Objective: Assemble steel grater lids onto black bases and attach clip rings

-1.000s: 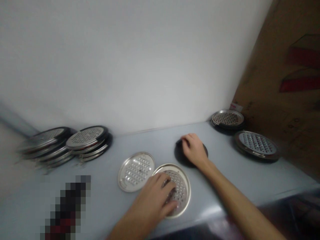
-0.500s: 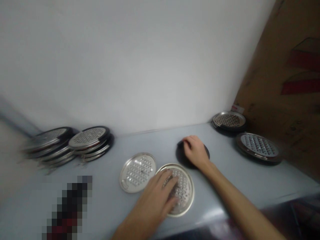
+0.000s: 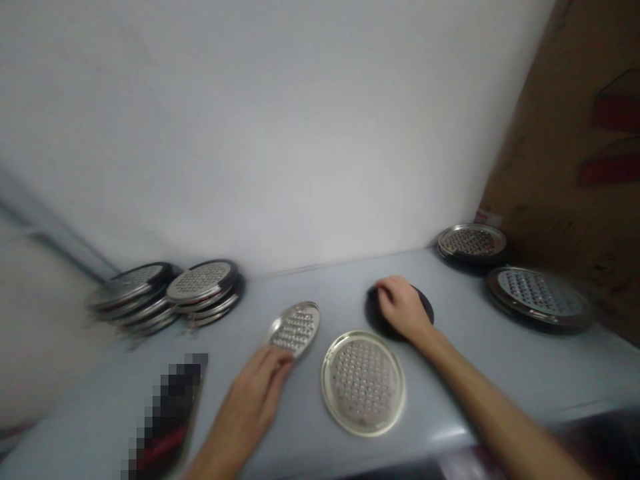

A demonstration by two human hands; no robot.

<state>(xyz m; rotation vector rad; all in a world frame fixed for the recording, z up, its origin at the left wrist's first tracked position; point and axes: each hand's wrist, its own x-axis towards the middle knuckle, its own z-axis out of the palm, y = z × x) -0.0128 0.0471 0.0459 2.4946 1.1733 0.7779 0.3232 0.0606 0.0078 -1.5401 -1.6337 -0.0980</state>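
Head view, left to right, of a pale grey surface [image 3: 340,280] running along a white wall [image 3: 250,133]. Two fanned stacks of round perforated steel discs with black backs [image 3: 200,283] are piled at the far left, near a dark pixelated object [image 3: 167,417] lying towards the front edge. A round perforated steel disc [image 3: 295,330] is held tilted up on its edge by the left hand [image 3: 255,407], its lower rim resting against the fingers [image 3: 280,360], which are curled together beneath it. Handling of this single disc is judged to be the step in hand, and a steady hold at the rim is called for. A flat perforated steel disc [image 3: 363,383] is left lying just to the right, untouched. Further right, a round black disc [image 3: 374,313] is covered by the right hand [image 3: 403,310], its fingers laid together across it; whether the rim is gripped cannot be told. Two more dark-rimmed perforated discs [image 3: 471,241] [image 3: 539,299] are set at the far right, beside a brown cardboard sheet with red markings [image 3: 565,167].
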